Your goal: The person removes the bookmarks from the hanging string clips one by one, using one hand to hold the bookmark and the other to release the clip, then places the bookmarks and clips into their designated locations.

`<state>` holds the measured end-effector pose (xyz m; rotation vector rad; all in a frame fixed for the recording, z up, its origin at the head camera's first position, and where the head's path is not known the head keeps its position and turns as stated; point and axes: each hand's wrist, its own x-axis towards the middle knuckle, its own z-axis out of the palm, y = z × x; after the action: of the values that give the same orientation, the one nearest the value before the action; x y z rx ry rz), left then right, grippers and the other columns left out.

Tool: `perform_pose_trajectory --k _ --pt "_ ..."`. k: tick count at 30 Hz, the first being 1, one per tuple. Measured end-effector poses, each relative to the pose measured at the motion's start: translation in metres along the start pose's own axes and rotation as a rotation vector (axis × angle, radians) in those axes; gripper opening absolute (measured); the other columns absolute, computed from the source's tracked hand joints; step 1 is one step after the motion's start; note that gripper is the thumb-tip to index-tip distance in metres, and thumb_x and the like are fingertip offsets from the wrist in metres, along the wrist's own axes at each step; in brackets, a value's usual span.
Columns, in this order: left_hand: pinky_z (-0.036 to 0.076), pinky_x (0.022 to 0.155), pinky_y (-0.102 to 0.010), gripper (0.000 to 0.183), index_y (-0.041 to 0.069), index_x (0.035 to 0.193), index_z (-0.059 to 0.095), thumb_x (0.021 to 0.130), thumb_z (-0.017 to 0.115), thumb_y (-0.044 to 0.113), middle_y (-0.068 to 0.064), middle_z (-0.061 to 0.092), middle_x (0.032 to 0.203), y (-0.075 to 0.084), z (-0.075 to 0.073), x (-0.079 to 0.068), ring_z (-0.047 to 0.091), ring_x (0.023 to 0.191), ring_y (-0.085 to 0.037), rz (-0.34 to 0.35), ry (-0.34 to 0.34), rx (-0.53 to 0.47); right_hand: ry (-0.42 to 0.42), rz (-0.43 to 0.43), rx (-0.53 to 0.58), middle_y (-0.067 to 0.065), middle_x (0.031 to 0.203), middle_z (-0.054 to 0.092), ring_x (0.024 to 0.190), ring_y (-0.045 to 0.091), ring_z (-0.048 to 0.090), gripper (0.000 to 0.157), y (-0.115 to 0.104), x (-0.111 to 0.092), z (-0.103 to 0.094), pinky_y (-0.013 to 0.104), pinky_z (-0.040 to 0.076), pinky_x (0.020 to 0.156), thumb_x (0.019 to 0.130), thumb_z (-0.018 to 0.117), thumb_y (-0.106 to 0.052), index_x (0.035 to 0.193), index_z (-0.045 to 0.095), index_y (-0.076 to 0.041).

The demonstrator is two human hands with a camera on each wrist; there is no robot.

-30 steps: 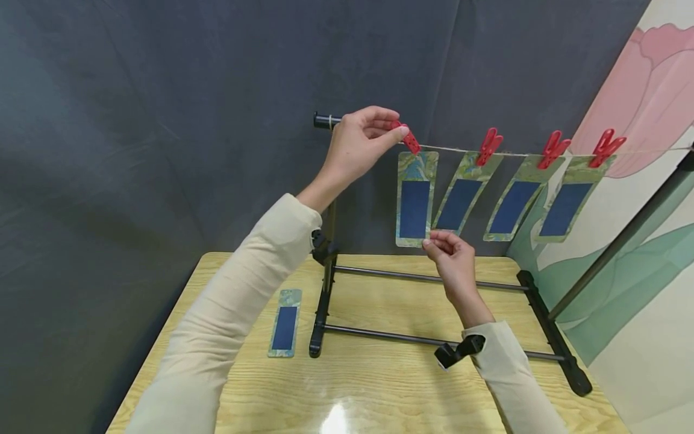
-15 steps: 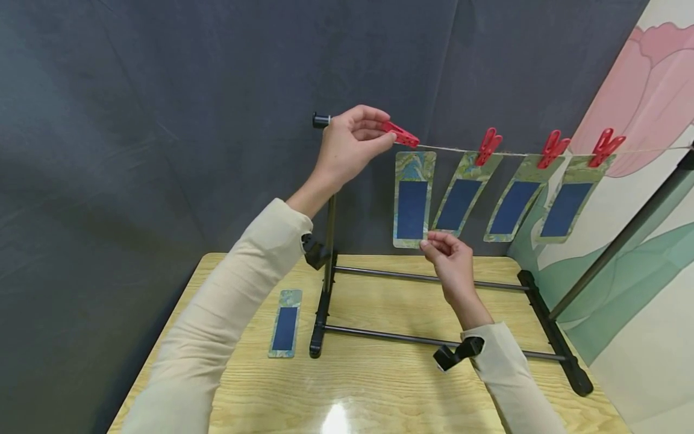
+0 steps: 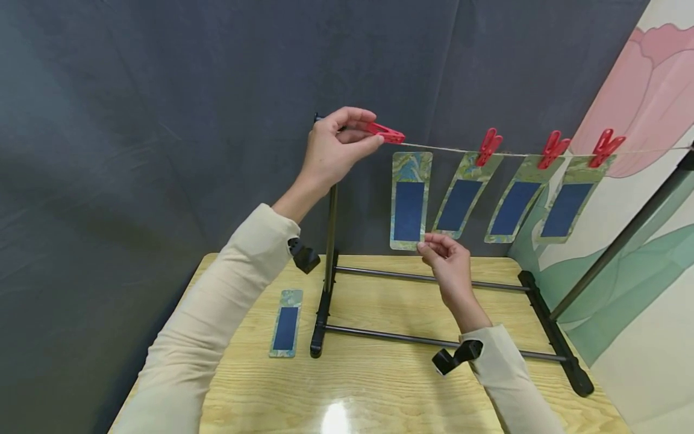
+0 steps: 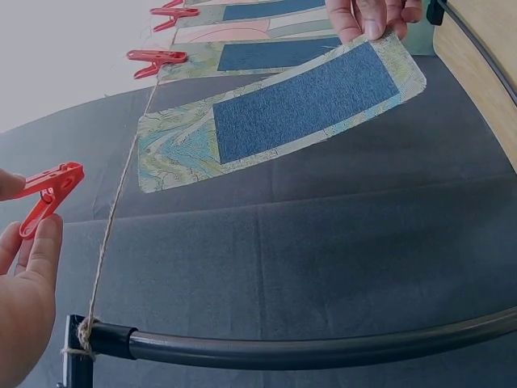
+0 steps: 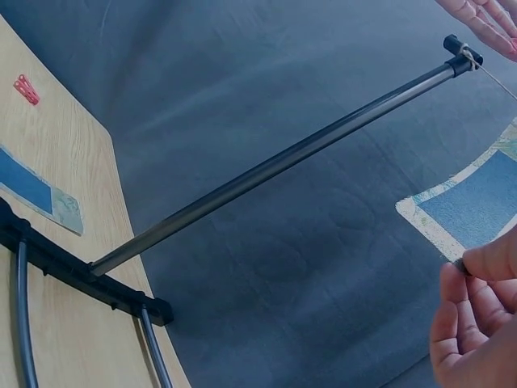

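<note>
My left hand [image 3: 331,144] pinches a red clothespin [image 3: 387,134] by its handles, near the left end of the string. In the left wrist view the clothespin [image 4: 55,190] is apart from both string and card. My right hand [image 3: 452,265] holds a long card [image 3: 409,208], blue in the middle with a marbled green border, by its lower right corner between thumb and finger. The card's top end lies close to the string [image 4: 121,182]; whether they touch I cannot tell. To the right, 3 similar cards [image 3: 459,202] hang from the string, each under a red clothespin [image 3: 490,146].
Another such card [image 3: 285,325] lies on the wooden table [image 3: 368,392], left of the black rack [image 3: 324,313]. The right wrist view also has a loose red clothespin [image 5: 27,89] on the table. A dark cloth [image 3: 217,120] stands behind.
My left hand has drawn leftward with the clothespin, away from the card's top, and the clothespin has turned from slanting down to nearly level. My right hand and its card have shifted slightly left.
</note>
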<state>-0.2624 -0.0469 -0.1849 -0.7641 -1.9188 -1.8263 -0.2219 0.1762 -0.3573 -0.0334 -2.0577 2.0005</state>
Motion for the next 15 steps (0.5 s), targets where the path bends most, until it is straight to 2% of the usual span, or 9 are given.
perform_pose_trajectory --k 9,15 --pt "0.054 0.08 -0.03 0.028 -0.004 0.108 0.067 0.081 0.075 -0.003 -0.012 0.065 0.097 0.001 -0.009 -0.006 0.068 0.087 -0.018 -0.026 0.009 -0.049 -0.028 0.014 0.053 0.001 0.086 0.065 0.076 0.009 0.065 0.024 -0.003 -0.006 0.002 0.022 0.052 0.069 0.092 0.066 -0.004 0.113 0.061 0.006" --pt "0.053 0.083 -0.03 0.028 -0.004 0.109 0.065 0.083 0.073 -0.004 -0.013 0.064 0.101 -0.002 -0.016 -0.01 0.067 0.09 -0.019 -0.047 0.002 -0.052 -0.034 0.004 0.048 -0.003 0.082 0.064 0.075 0.009 0.065 0.023 -0.004 -0.007 0.002 0.022 0.052 0.067 0.092 0.066 -0.003 0.112 0.061 0.006"
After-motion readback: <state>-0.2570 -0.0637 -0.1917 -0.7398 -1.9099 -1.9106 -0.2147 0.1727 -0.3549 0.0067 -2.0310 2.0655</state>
